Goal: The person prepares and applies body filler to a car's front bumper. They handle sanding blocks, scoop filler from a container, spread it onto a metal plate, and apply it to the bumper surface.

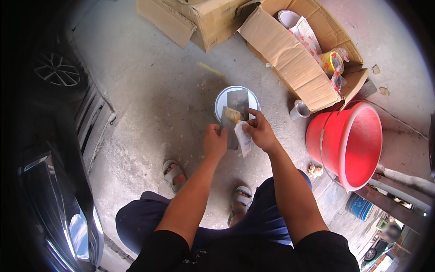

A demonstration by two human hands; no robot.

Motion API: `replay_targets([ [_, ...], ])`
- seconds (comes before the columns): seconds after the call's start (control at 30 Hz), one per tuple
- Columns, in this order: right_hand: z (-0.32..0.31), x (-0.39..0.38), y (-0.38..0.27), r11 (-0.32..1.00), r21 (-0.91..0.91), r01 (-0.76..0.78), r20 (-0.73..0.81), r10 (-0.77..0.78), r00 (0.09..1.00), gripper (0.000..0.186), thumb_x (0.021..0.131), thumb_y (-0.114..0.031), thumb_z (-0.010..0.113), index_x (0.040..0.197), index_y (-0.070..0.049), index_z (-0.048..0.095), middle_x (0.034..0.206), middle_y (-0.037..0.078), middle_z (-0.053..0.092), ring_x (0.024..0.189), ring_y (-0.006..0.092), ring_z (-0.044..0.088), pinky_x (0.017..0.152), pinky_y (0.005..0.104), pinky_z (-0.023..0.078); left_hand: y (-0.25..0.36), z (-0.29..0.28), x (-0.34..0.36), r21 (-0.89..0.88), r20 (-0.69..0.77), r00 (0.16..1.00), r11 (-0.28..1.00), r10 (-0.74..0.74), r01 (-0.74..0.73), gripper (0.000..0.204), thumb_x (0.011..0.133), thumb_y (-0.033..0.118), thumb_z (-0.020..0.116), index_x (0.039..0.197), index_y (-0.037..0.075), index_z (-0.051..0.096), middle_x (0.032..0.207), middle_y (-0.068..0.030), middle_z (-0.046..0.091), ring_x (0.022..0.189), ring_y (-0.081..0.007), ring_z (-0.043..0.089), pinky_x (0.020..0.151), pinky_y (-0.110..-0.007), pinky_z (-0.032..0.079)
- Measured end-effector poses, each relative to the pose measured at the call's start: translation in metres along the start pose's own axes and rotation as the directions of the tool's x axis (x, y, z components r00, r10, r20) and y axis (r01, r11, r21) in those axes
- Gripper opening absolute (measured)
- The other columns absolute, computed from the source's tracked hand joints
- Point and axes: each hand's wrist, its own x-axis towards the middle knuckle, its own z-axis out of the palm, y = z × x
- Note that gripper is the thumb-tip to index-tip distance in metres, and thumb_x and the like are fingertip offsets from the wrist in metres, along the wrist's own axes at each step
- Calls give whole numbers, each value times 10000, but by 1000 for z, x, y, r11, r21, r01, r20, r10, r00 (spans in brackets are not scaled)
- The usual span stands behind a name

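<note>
My left hand grips a thin dark grey plate by its left edge. On the plate's upper part sits a lump of beige paste. My right hand pinches a white squeeze tube, its narrow end against the paste and a bit of yellow-orange showing there. Just beyond my hands, a round white can lid stands above the floor, with a second grey plate lying on it. Part of the lid is hidden behind the held plate and my right fingers.
To the right stand a large red bucket and a clear plastic cup. An open cardboard box at the far right holds cans and wrapped items. Another box is at the back. A dark car borders the left.
</note>
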Motion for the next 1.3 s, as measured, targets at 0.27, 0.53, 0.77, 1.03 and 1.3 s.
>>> replay_targets([
  [0.27,-18,-8,-14,997,34,-69,-21,70,997,632,830,-81,647,1380,49,363,972,149,644,875,197,627,782,319,506,-12,-2,7,-333,247,959,918,-137,216,209,884,175,655,995,12,585,830,-28,616,756,-128,563,696,-284,460],
  [0.53,-44,-15,-45,964,263,-20,-111,51,992,654,835,-25,653,1401,36,332,1017,138,637,897,186,611,781,314,489,-24,-21,21,-636,579,812,580,-76,509,93,918,123,593,986,61,601,913,-12,618,815,-105,566,722,-284,470],
  [0.77,-46,-15,-50,849,529,7,-103,55,993,680,844,-32,682,1407,27,305,1044,134,632,912,182,619,781,300,489,-9,-39,22,-724,583,811,420,-51,547,87,938,125,571,1010,78,589,963,-8,638,901,-120,601,819,-306,507],
  [1.03,-30,-3,-28,769,623,-144,-4,187,982,631,863,-84,674,1395,-45,337,1038,79,635,996,213,593,917,474,446,-16,-35,20,-653,542,833,568,-111,501,206,944,144,576,1141,88,589,1037,-9,647,950,-121,614,851,-312,503],
  [1.3,-26,-5,-29,694,687,-218,20,281,959,653,845,-87,676,1392,-35,323,1108,110,606,1045,233,571,948,490,428,-2,-38,22,-616,583,802,573,-131,541,295,935,137,583,1219,59,569,1100,-21,625,976,-122,577,853,-304,474],
])
